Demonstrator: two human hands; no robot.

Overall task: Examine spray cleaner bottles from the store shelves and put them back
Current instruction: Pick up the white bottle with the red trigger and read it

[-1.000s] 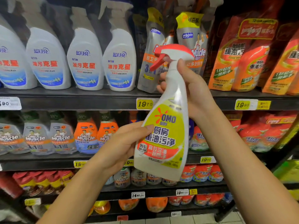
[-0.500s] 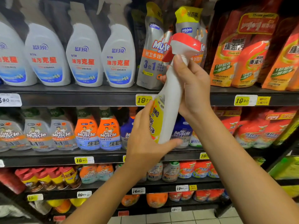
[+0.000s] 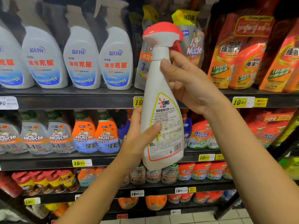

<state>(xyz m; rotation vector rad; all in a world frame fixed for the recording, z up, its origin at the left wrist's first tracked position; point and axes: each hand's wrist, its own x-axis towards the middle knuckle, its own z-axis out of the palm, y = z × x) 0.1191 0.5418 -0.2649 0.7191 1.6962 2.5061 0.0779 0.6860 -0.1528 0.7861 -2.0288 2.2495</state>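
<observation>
Spray bottle (image 3: 155,88) upright, neck in right grip (image 3: 191,84), body in left grip (image 3: 137,139)

Both hands hold the white OMO spray bottle (image 3: 159,101) upright, back label facing the camera, before stocked shelves (image 3: 72,101).

The OMO spray bottle (image 3: 159,88) you hold is smooth off-white plastic with a soft sheen. Its back label (image 3: 171,126) looks like glossy printed film, and its trigger head (image 3: 161,32) is shiny red plastic over white. Left of that bottle, the white spray bottles (image 3: 80,62) are glossy plastic too. To its right, the orange refill pouches (image 3: 242,62) are crinkled, shiny film. Behind it, the shelf edge (image 3: 80,102) looks like dark matt metal, carrying paper price tags (image 3: 242,102).
</observation>
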